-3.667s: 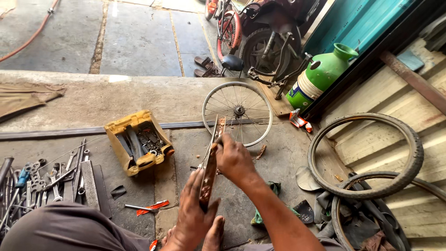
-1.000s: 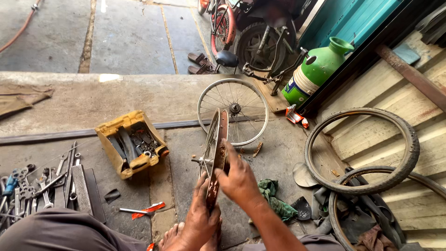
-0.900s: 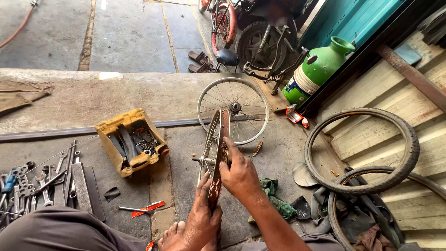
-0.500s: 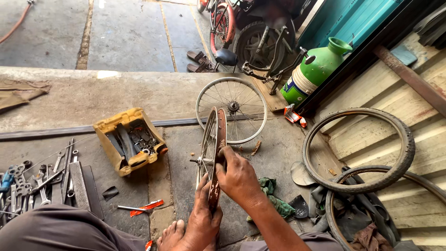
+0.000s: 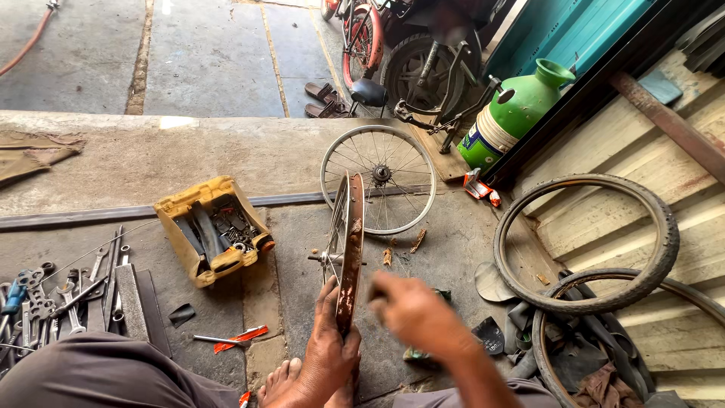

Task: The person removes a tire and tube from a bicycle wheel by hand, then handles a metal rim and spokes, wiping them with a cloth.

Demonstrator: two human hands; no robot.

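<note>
A rusty bicycle wheel (image 5: 350, 249) stands upright on its edge in front of me, its rim brown and its hub axle (image 5: 328, 259) sticking out to the left. My left hand (image 5: 328, 355) grips the lower part of the rim. My right hand (image 5: 411, 310) is blurred, just right of the rim and off it, fingers curled; whether it holds anything is unclear. My bare foot (image 5: 283, 381) rests on the concrete beside the wheel's base.
A second spoked wheel (image 5: 325, 162) lies flat beyond. A yellow tool box (image 5: 215, 230) and several wrenches (image 5: 68, 295) sit left, a red-handled tool (image 5: 238, 338) near my knee. Loose tyres (image 5: 664, 227), a green jug (image 5: 517, 113) and parked bicycles (image 5: 423, 68) stand right and behind.
My right hand has come off the wheel's rim and moved to the right. The left hand keeps its hold low on the rim, and the wheel stays upright.
</note>
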